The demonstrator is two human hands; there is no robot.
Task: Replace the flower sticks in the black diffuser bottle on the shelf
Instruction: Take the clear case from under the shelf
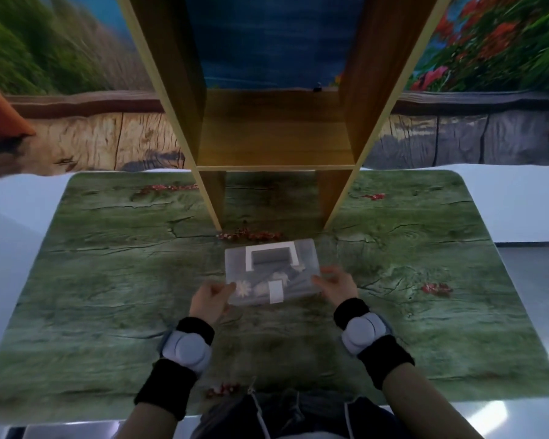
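On the green, wood-grain mat [108, 280] just in front of the wooden shelf [274, 128] sits a clear plastic box [271, 269] with a white handle [271, 255] and a white front latch [276, 290]. The whole view is smeared with motion blur, so fine detail is lost. Through the cloudy lid I can make out a few pale flower shapes [243, 288] near the front edge and some grey lengths beside them (likely the sticks, though I cannot be certain). The black diffuser bottle cannot be found anywhere; the one shelf board in sight looks bare, apart from a tiny dark speck at its back edge, and the upper part of the shelf runs out of the top of the view.

The left hand [210, 301] comes in low, its thumb and fingers closed on the box's near left corner in a pinch. The right hand [335, 282] mirrors it, fingers curled around the near right corner; blur hides how tightly they press, but they do touch the box. Both forearms reach straight forward, each wearing black wristbands with a grey rounded device [187, 350] strapped between them. Dark clothing with white cords shows at the bottom edge, cut off.
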